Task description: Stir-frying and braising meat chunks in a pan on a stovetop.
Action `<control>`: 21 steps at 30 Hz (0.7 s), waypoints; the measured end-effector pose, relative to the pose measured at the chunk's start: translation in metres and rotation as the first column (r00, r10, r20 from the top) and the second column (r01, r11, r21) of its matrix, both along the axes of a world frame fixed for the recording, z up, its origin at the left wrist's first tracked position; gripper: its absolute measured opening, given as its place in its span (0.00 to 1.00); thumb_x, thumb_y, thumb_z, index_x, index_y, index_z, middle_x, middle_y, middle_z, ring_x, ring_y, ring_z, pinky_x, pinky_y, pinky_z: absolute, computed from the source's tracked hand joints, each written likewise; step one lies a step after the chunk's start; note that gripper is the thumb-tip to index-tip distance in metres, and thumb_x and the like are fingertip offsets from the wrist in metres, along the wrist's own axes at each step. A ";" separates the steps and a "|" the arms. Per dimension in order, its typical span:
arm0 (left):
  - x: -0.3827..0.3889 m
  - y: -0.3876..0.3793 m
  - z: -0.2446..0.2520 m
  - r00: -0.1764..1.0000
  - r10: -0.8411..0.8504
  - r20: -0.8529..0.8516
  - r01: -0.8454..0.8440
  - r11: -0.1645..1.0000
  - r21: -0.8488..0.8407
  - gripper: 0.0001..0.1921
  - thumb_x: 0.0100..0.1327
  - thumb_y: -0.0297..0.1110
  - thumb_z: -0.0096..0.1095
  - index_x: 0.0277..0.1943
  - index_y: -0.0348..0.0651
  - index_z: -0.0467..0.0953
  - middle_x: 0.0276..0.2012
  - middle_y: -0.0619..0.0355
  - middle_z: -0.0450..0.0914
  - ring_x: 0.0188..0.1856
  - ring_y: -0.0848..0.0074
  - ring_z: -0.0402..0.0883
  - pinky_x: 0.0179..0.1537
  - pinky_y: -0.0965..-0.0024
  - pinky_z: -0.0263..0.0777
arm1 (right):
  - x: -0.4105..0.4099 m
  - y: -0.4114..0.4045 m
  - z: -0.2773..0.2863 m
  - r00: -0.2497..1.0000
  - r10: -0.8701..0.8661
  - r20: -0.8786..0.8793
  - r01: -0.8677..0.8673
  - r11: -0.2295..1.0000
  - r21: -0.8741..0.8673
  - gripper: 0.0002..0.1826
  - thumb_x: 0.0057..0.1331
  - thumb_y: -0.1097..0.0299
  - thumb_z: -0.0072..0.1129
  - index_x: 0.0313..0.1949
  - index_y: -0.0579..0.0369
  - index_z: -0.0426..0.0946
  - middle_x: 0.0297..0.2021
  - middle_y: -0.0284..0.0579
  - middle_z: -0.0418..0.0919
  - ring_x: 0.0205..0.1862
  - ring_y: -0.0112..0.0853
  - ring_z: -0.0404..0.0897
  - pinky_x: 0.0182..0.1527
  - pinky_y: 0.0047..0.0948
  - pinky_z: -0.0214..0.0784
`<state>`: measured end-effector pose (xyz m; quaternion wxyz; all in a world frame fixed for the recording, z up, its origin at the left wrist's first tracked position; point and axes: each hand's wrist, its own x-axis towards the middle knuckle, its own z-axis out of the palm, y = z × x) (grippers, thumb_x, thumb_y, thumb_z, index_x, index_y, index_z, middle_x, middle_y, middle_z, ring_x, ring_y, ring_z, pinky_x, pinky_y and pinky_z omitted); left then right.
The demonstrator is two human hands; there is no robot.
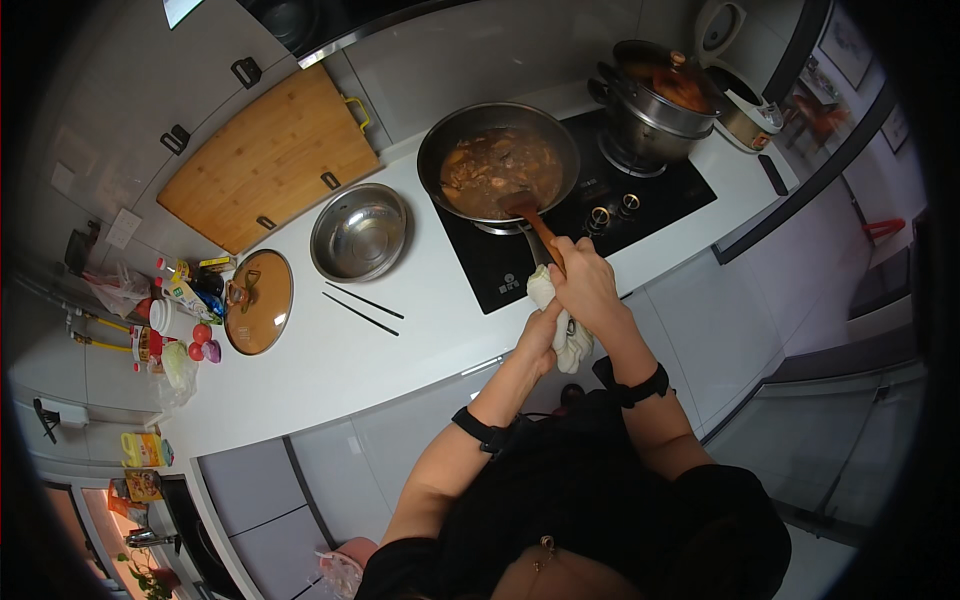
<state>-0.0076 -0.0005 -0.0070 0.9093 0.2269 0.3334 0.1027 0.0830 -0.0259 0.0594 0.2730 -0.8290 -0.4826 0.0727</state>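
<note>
My right hand is closed around the handle of a wooden spatula, whose blade rests in the brown stew near the front wall of the wok. Just below it, my left hand grips a pale cloth beside the end of the wok's handle; the cloth partly hides the grip. The wok sits on the left burner of the black gas hob. On the white counter to the left are a steel bowl and a pair of dark chopsticks.
A lidded steamer pot occupies the right burner, beside an open rice cooker. A wooden cutting board leans on the wall. Farther left are a glass lid, bottles and tomatoes. The range hood overhangs the back.
</note>
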 end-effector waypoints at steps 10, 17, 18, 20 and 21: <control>-0.001 -0.001 0.005 1.000 0.006 -0.001 -0.006 1.000 -0.007 0.17 0.62 0.40 0.48 0.48 0.36 0.64 0.40 0.54 0.74 0.40 0.70 0.76 0.41 0.67 0.72 | -0.001 -0.001 0.001 1.000 0.008 -0.012 -0.008 1.000 -0.006 0.18 0.54 0.71 0.54 0.45 0.60 0.68 0.32 0.57 0.69 0.30 0.48 0.74 0.35 0.37 0.68; -0.002 -0.001 0.003 1.000 0.001 0.000 -0.001 1.000 0.005 0.18 0.62 0.41 0.47 0.48 0.36 0.64 0.39 0.54 0.74 0.39 0.70 0.76 0.40 0.68 0.72 | -0.002 -0.001 0.001 1.000 0.013 -0.010 -0.013 1.000 -0.006 0.18 0.53 0.71 0.54 0.45 0.60 0.68 0.32 0.57 0.69 0.31 0.48 0.74 0.35 0.37 0.68; -0.001 -0.001 0.002 1.000 -0.001 0.003 0.001 1.000 0.007 0.18 0.62 0.41 0.47 0.48 0.36 0.64 0.39 0.53 0.74 0.39 0.70 0.76 0.39 0.68 0.72 | -0.001 -0.002 0.002 1.000 0.010 -0.009 -0.010 1.000 -0.009 0.19 0.53 0.71 0.54 0.45 0.60 0.68 0.33 0.57 0.69 0.31 0.48 0.74 0.36 0.37 0.68; 0.000 -0.002 0.003 1.000 -0.006 0.008 0.006 1.000 0.009 0.18 0.62 0.42 0.47 0.48 0.36 0.64 0.39 0.53 0.74 0.39 0.70 0.76 0.39 0.68 0.72 | -0.001 -0.003 0.002 1.000 0.005 -0.008 -0.006 1.000 -0.013 0.19 0.53 0.71 0.54 0.46 0.60 0.68 0.33 0.57 0.69 0.31 0.48 0.74 0.36 0.37 0.68; -0.001 -0.002 0.002 1.000 -0.006 0.007 0.006 1.000 0.008 0.18 0.62 0.42 0.47 0.48 0.36 0.64 0.39 0.53 0.74 0.39 0.71 0.76 0.39 0.68 0.73 | -0.001 -0.003 0.001 1.000 0.008 -0.010 -0.008 1.000 -0.015 0.19 0.53 0.71 0.54 0.46 0.60 0.68 0.33 0.57 0.69 0.31 0.48 0.74 0.36 0.37 0.68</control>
